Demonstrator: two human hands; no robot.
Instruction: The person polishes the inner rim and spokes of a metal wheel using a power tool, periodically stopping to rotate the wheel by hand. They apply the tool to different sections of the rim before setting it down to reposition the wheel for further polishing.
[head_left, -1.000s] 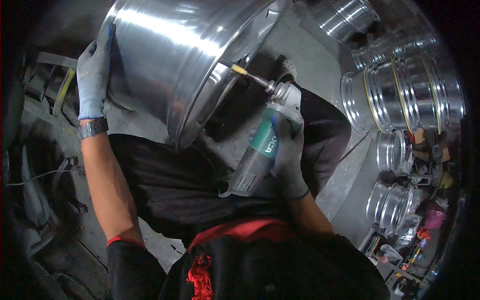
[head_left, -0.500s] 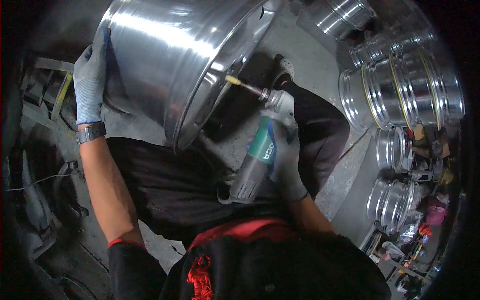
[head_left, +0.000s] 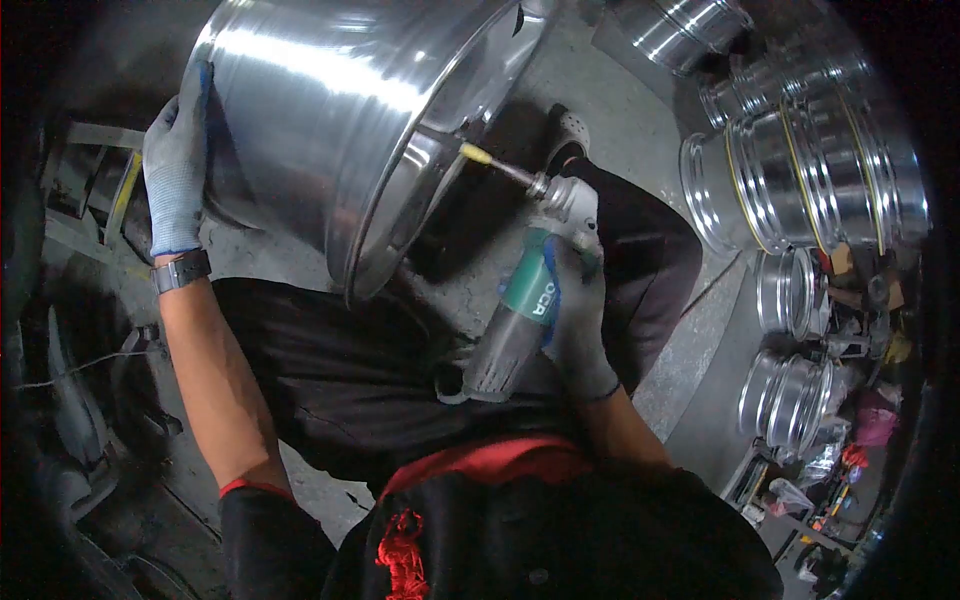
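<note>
A large polished metal wheel rim [head_left: 330, 110] stands tilted on the floor in front of my knees. My left hand [head_left: 175, 170], in a grey glove with a wristwatch below it, presses flat against the rim's outer left side. My right hand [head_left: 575, 320], also gloved, grips a grey and green die grinder [head_left: 520, 305]. The grinder's thin shaft ends in a small yellow tip [head_left: 472, 153] that sits at the rim's inner edge, touching or almost touching the metal.
Several shiny rims [head_left: 800, 170] are stacked on the right, with more rims [head_left: 790, 400] and small clutter below them. My black-trousered legs [head_left: 350, 370] fill the middle. Metal frames [head_left: 90, 180] and a cable lie on the dark floor at left.
The yellow tip shifted slightly along the rim's inner edge, left and then back. My left hand slid a little further left and down on the rim's side.
</note>
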